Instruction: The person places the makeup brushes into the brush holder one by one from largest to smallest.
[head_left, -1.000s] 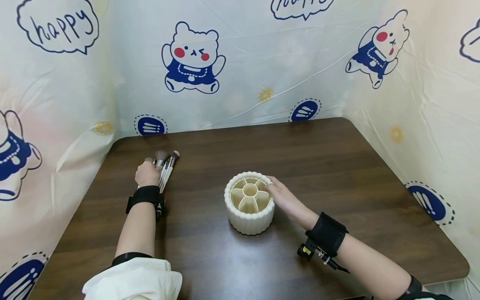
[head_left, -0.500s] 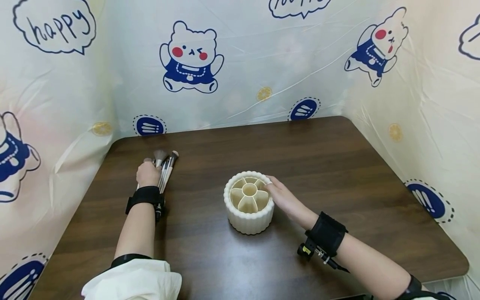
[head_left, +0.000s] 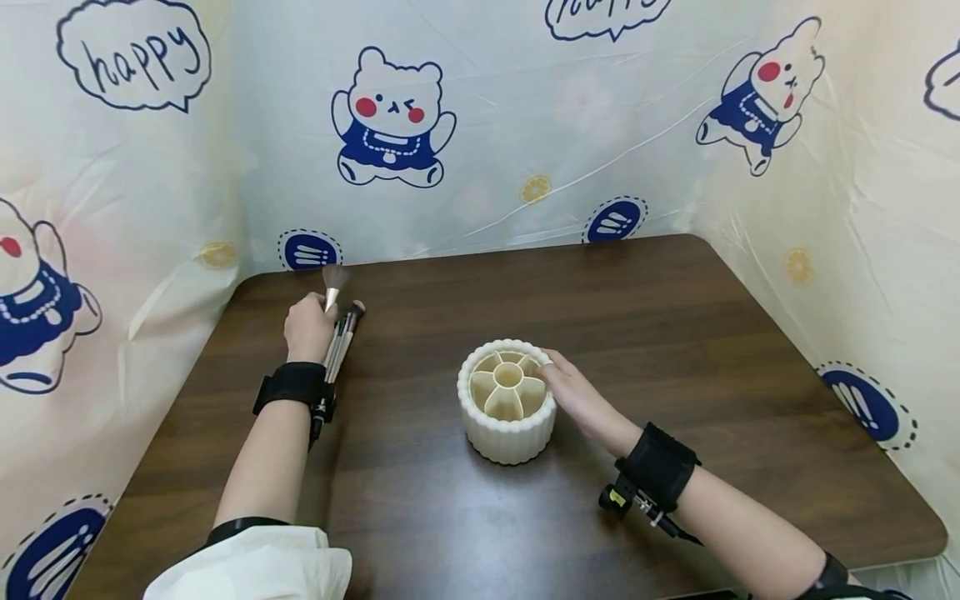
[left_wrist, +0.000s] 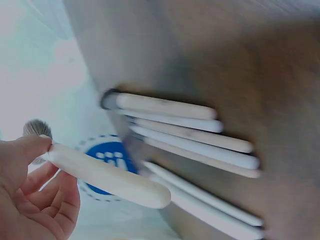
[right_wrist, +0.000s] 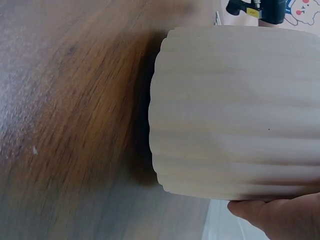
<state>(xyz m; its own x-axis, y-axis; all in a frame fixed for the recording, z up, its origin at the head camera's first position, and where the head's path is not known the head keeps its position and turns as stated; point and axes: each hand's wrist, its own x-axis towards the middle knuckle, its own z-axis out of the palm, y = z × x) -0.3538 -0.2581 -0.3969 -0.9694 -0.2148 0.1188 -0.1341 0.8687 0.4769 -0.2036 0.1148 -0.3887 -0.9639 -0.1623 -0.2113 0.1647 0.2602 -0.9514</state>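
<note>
My left hand [head_left: 309, 329] pinches a makeup brush [left_wrist: 110, 177] between thumb and fingers, at the far left of the table. Its fluffy grey bristles point up and away in the head view, while the pale handle shows in the left wrist view. Beside and below that hand lie several more makeup brushes [left_wrist: 195, 132], side by side on the wood. A cream, fluted round brush holder [head_left: 507, 437] with petal-shaped compartments stands upright near the middle. At its right side my right hand [head_left: 581, 400] grips the rim, thumb on top; its other fingers are mostly hidden.
The dark wooden table [head_left: 637, 308] has rounded far corners. A pale curtain [head_left: 487, 100] with bear prints hangs close behind and along both sides. Both wrists wear black straps with small cameras.
My left hand has lifted one brush up and away from the others, its bristles now higher toward the far edge. The right hand and holder stay in place; the head view shifts slightly.
</note>
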